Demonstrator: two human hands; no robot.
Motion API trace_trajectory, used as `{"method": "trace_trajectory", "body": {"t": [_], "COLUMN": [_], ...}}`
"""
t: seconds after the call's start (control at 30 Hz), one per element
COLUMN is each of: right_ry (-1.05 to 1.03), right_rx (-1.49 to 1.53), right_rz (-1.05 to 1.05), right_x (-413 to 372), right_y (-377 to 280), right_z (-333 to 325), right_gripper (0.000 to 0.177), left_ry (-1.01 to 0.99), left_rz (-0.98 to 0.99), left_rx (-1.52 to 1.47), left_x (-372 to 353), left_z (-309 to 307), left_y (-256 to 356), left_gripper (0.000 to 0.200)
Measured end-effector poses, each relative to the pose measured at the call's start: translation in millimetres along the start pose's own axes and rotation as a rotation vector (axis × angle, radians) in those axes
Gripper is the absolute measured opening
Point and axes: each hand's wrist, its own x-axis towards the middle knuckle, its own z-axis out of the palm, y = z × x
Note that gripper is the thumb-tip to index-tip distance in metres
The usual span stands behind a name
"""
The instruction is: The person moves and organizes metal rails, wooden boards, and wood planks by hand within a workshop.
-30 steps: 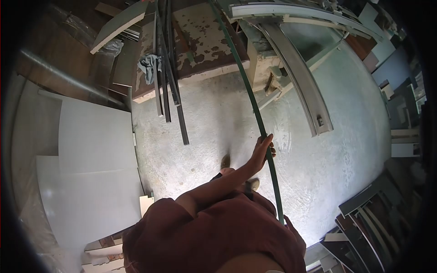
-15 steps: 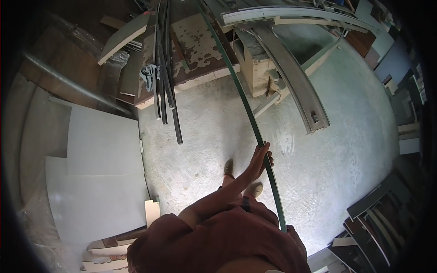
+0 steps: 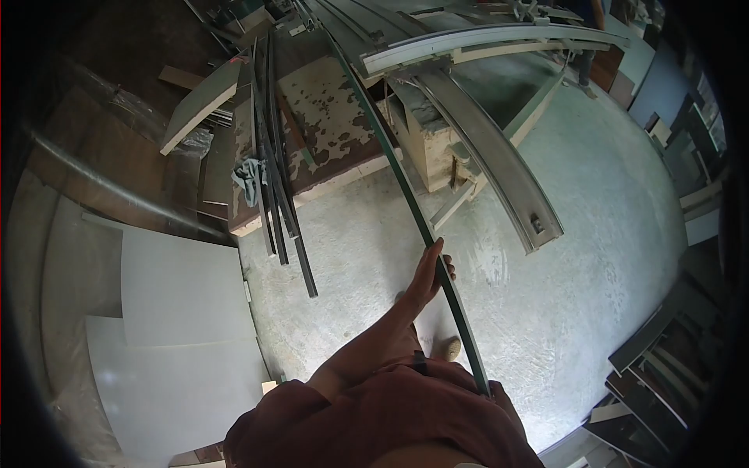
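A long, narrow dark-green strip (image 3: 398, 164) with a pale edge runs from the workbench at the top down to my right side. My left hand (image 3: 429, 274) is wrapped around it partway along, the thumb on the near face and fingertips showing past the far edge. Low by my waist, part of my right hand or forearm (image 3: 503, 396) shows where the strip's lower end meets my body. Its fingers are hidden there, so their grip does not show.
A sliding-table saw's metal arm (image 3: 499, 156) juts out to the right of the strip. Dark metal bars (image 3: 282, 179) overhang a worn bench (image 3: 335, 168). White panels (image 3: 187, 288) lie on the left; offcuts (image 3: 651, 374) lean at the right. Another person (image 3: 591, 47) stands far back.
My view has shifted forward and tilted up, showing more of the bench and another person's legs. My left hand keeps hold of the strip; my feet have moved.
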Motion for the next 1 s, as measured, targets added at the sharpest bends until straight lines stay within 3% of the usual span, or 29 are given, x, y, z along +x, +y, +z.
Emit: {"method": "trace_trajectory", "body": {"t": [0.2, 0.3, 0.43, 0.5, 0.57, 0.6, 0.63, 0.67, 0.7, 0.77, 0.83, 1.0], "right_ry": [0.057, 0.084, 0.136, 0.152, 0.424, 0.573, 0.582, 0.632, 0.682, 0.734, 1.024, 0.880], "right_rx": [-0.046, -0.069, -0.109, -0.132, 0.133, -0.183, -0.165, -0.289, -0.413, -0.335, -0.540, -0.445], "right_rz": [0.078, 0.118, 0.176, 0.194, -0.013, -0.068, -0.032, -0.090, -0.151, -0.192, -0.432, -0.407], "right_x": [19, 24, 22, 20, 27, 20, 23, 22, 20, 40, 51, 49], "right_y": [-46, -65, -79, -74, -44, -74, -75, -79, -85, -42, -17, -10], "right_z": [0, 1, -2, 1, 13, 13, 17, 22, 23, 34, 41, 21], "right_gripper": [0.066, 0.065, 0.065, 0.064, 0.055, 0.052, 0.052, 0.034, 0.029, 0.025, 0.023, 0.026], "left_ry": [-0.016, -0.081, -0.115, -0.265, -0.230, -0.211, -0.192, -0.194, -0.180, -0.170, -0.120, -0.113], "left_rz": [-0.019, -0.025, -0.079, -0.166, -0.148, -0.180, -0.207, -0.186, -0.207, -0.207, -0.255, -0.348], "left_rx": [-0.036, -0.105, -0.066, -0.125, -0.118, -0.118, -0.120, -0.135, -0.101, -0.077, -0.057, -0.085], "left_x": [20, 22, 21, 31, 30, 31, 32, 31, 26, 20, 16, -1], "left_z": [-5, -7, -7, -23, -19, -19, -17, -17, -17, -20, -24, -28], "left_y": [31, 38, 32, 24, 27, 28, 30, 32, 34, 33, 24, 8], "left_gripper": [0.048, 0.038, 0.046, 0.043, 0.047, 0.048, 0.051, 0.051, 0.052, 0.054, 0.054, 0.049]}}
